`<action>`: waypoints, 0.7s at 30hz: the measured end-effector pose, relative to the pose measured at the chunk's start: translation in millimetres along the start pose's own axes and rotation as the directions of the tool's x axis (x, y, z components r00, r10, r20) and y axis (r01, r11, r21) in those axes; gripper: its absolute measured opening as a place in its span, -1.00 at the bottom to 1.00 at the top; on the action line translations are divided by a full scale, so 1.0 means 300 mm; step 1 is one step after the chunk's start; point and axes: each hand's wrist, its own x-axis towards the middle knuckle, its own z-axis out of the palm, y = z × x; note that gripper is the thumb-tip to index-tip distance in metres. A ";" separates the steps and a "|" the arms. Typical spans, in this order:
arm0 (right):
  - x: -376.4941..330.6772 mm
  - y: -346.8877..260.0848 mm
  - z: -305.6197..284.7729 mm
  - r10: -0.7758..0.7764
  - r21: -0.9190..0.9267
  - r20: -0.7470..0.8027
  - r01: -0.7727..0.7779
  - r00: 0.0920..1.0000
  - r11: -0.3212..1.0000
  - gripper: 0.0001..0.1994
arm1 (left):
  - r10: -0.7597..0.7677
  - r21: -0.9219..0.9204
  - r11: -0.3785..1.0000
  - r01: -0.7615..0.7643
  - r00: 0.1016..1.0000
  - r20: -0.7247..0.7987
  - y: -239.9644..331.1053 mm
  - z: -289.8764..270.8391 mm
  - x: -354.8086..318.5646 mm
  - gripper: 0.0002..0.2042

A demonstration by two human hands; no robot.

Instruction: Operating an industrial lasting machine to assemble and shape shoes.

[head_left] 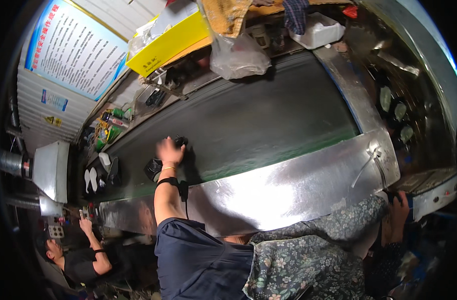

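Note:
My left hand (169, 152), blurred by motion, reaches over the dark belt (268, 110). Between its thumb and fingers shows a small black shoe (179, 142), with much of its shape covered by the hand. Just beside my wrist rests another black shoe (152, 170) with a pale inside. A gold bracelet and a black strap with a cord circle my left forearm. My right hand is not in view. The hand (399, 206) at the far right, by the metal table's corner, appears to belong to another person in a dark dotted sleeve.
White shoe soles (91, 179) and a dark sole (113, 171) lie at the belt's left end. A shiny metal ledge (253, 195) runs along its near side. Behind stand a yellow box (168, 42) and a plastic bag (240, 57). Another person (83, 260) works at lower left.

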 end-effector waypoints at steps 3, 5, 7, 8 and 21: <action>-0.280 -0.141 0.031 -0.015 -0.144 -0.009 0.013 1.000 0.990 -0.67 | -0.016 0.044 0.999 0.013 0.998 0.061 -0.028 -0.048 0.040 -0.40; -0.397 -0.062 -0.024 -0.032 -0.228 -0.074 0.014 0.997 0.974 -0.67 | 0.005 0.080 0.997 -0.013 0.996 0.094 -0.013 -0.044 0.015 -0.45; -0.529 0.070 -0.067 -0.063 -0.386 -0.165 -0.006 0.984 0.922 -0.67 | -0.027 0.030 0.999 0.028 0.999 -0.034 0.032 -0.029 -0.083 -0.52; -0.601 0.127 -0.085 -0.069 -0.461 -0.222 -0.043 0.973 0.886 -0.67 | -0.114 -0.067 0.993 0.100 0.954 -0.277 0.096 0.046 -0.118 -0.33; -0.454 -0.201 0.123 -0.343 0.112 -0.112 0.355 0.933 0.928 -0.75 | 0.351 -0.900 -0.118 0.420 0.865 0.358 0.347 -0.138 -0.524 -0.39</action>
